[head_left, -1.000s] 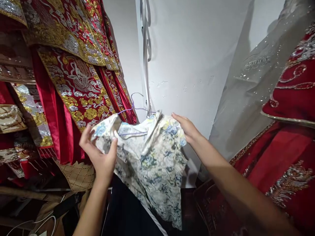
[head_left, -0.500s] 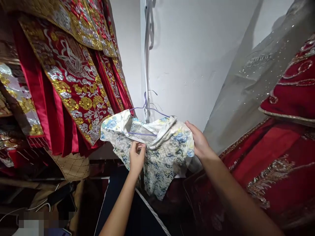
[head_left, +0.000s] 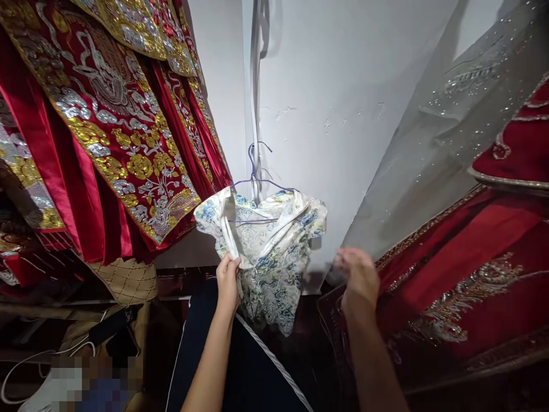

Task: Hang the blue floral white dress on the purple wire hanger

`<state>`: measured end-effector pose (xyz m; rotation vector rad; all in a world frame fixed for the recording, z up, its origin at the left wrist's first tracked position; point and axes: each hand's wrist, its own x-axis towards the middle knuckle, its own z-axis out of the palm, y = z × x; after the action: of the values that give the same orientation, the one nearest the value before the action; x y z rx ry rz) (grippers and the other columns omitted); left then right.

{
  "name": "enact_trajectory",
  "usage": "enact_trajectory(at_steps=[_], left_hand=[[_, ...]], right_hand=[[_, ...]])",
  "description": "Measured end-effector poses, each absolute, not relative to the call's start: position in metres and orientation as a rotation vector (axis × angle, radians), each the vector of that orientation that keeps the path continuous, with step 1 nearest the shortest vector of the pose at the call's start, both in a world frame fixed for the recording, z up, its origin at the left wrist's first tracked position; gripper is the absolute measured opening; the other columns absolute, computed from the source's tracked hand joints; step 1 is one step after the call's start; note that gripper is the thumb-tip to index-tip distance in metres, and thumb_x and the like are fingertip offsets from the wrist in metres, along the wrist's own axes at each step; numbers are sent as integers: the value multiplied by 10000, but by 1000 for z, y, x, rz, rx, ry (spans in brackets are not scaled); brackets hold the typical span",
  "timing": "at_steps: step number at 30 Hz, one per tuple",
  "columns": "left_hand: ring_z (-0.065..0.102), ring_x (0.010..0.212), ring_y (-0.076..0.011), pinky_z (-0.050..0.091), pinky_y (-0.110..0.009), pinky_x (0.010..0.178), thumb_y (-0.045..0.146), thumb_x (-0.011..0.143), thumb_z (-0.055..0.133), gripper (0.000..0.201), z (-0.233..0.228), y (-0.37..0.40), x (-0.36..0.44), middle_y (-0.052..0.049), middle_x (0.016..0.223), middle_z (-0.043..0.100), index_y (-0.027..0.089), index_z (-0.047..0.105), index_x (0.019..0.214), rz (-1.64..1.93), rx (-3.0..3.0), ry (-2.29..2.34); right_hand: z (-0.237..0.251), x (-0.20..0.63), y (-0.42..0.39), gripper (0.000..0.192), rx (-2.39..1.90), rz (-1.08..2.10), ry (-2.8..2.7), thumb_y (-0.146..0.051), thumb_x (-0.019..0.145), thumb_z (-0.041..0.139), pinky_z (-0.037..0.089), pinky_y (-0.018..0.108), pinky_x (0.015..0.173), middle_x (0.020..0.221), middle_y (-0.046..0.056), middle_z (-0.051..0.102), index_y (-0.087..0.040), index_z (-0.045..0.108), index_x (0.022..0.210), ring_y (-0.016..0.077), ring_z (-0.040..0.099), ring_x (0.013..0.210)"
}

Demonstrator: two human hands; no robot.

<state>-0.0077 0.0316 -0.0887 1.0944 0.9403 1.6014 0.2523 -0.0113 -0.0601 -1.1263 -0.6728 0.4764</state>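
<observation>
Hanging floral garment (head_left: 268,252) against white wall (head_left: 343,114)

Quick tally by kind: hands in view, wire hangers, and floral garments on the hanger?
Hands: 2, the left hand pinching the floral garment's front edge, the right hand blurred and off the cloth
Wire hangers: 1, the purple hanger
Floral garments: 1, the floral garment draped on that hanger
Total: 4

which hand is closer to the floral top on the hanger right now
Left. The left hand pinches the front edge of the floral top, touching it. The right hand is blurred, off to the top's right and apart from it.
</observation>
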Motion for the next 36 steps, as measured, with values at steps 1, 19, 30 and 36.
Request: enact_trajectory(at_steps=[1,19,30,36], left_hand=[[521,713,-146,451,-258,676,373,855,583,186,-92,20,-9,-6,785,510,216,516,782,1590,1046,914],[571,1106,-221,433,-305,958,287,932,574,154,-66,-56,4,-72,1108,631,199,675,1007,1528,1360,893],[495,736,-150,386,-241,683,220,899,543,107,-108,-49,29,8,753,510,191,520,800,1437,1556,1176],[487,756,-160,384,-254,696,235,941,508,147,-112,-41,24,-15,796,491,192,497,801,1367,1738,1190]], right_hand=[[-71,241,-25,196,-1152,655,-720,-423,822,680,556,366,731,943,51,706,-261,661,931,220,668,812],[-68,141,-47,319,-1064,1156,-1265,-416,900,601,394,246,554,615,6,585,-180,588,686,129,524,575],[-63,144,-50,289,-1107,1354,-1240,-377,848,570,273,234,429,470,-1,586,-151,726,757,92,414,390],[11,158,25,256,-1030,1274,-1166,-379,784,678,237,218,386,472,-6,562,-136,730,720,71,382,389]])
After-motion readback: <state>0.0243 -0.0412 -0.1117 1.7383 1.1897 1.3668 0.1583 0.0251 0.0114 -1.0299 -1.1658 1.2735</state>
